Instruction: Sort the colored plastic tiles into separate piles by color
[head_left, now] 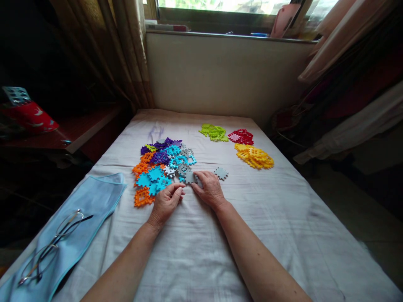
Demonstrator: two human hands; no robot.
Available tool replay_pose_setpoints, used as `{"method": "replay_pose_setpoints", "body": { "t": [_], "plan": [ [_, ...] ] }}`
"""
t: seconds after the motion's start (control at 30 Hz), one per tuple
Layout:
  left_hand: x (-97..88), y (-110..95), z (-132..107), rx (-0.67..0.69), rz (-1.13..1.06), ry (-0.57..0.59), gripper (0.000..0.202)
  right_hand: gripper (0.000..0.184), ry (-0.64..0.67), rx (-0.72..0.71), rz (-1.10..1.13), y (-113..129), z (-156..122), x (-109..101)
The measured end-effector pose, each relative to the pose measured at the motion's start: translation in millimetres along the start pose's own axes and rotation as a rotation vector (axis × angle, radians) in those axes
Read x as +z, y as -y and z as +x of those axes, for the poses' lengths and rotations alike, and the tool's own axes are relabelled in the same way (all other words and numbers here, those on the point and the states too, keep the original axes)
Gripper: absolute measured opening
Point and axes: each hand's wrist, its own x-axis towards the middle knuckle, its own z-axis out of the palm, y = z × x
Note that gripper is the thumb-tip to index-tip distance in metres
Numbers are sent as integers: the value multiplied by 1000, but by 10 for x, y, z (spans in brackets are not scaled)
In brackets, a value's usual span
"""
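Note:
My right hand [208,187] is closed on a grey interlocking tile [190,178], thumb and fingers at its right edge. Close by on the left, my left hand [168,199] has its fingers bent together at the front edge of the mixed pile; whether anything is between them I cannot make out. That pile holds orange tiles [142,197], blue tiles [155,174], purple tiles [160,157] and more grey tiles [187,153], with a green tile [151,147] on top. One pale grey tile [221,173] lies apart, just right of my right hand.
Separate heaps of green tiles [214,132], red tiles [242,136] and yellow tiles [254,157] lie toward the back right. Eyeglasses [56,239] rest on a folded blue cloth [94,201] at the left. Behind the sheet-covered surface [201,260] stands a pale wall [220,75].

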Motion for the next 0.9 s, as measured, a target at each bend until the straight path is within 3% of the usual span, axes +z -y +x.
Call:
{"method": "replay_pose_setpoints", "body": {
  "t": [0.17,0.4,0.57,0.9],
  "plan": [
    [0,-1,1,3,12,0,39,37,-106,50,-8,-84,-13,-55],
    [6,-25,0,-17,4,9,39,33,-319,278,-132,-530,-20,-324],
    [-2,-20,-3,-11,18,12,39,32,-322,438,-157,-718,-50,-352],
    [-10,25,0,-9,36,19,38,28,-245,478,-236,-688,-52,-349]
  ]
}}
